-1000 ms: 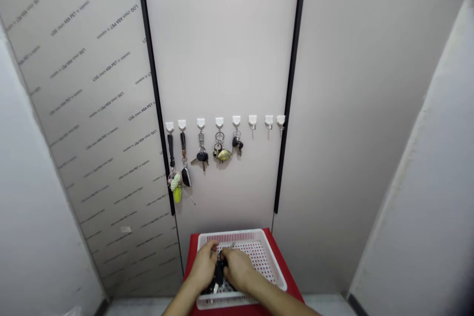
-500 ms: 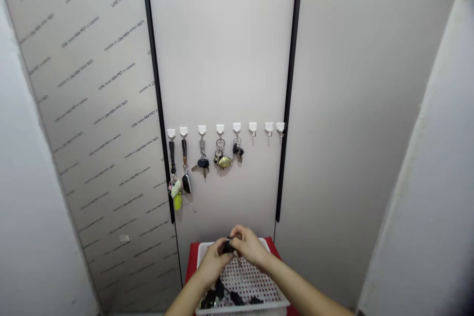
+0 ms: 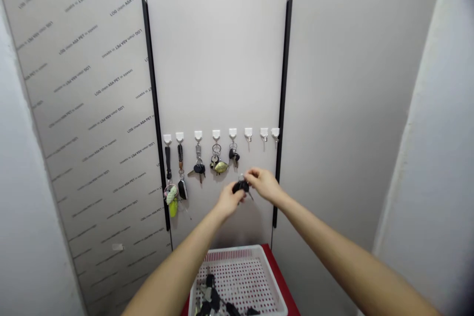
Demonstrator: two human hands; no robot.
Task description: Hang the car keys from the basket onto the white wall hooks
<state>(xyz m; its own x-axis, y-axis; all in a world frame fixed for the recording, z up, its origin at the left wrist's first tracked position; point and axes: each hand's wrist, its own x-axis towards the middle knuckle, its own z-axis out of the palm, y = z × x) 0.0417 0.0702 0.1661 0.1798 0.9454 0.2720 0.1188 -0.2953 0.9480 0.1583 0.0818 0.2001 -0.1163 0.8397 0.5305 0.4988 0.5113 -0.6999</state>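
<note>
Between my two hands, in front of the panel, is a bunch of black-headed keys (image 3: pixel 241 186) on a ring. My left hand (image 3: pixel 230 198) grips the black key heads from the left. With thumb and fingertips my right hand (image 3: pixel 262 182) pinches the ring at the top, and a key blade points down below it. Above them runs a row of white hooks. The hook (image 3: pixel 248 133) nearest above my hands has nothing on it, like the two to its right. Another key bunch (image 3: pixel 233 155) hangs just left of that hook.
Below stands a white perforated basket (image 3: pixel 276 286) with several black-headed keys (image 3: pixel 211 296) at its left and front, on a red surface (image 3: pixel 283 281). Further left on the hooks hang a brass-coloured key fob (image 3: pixel 221 167) and strap keyrings. Black vertical strips (image 3: pixel 284 108) flank the panel.
Both hands have risen from over the basket to just below the hooks, carrying the keys. The view has shifted slightly, and more of the basket shows.
</note>
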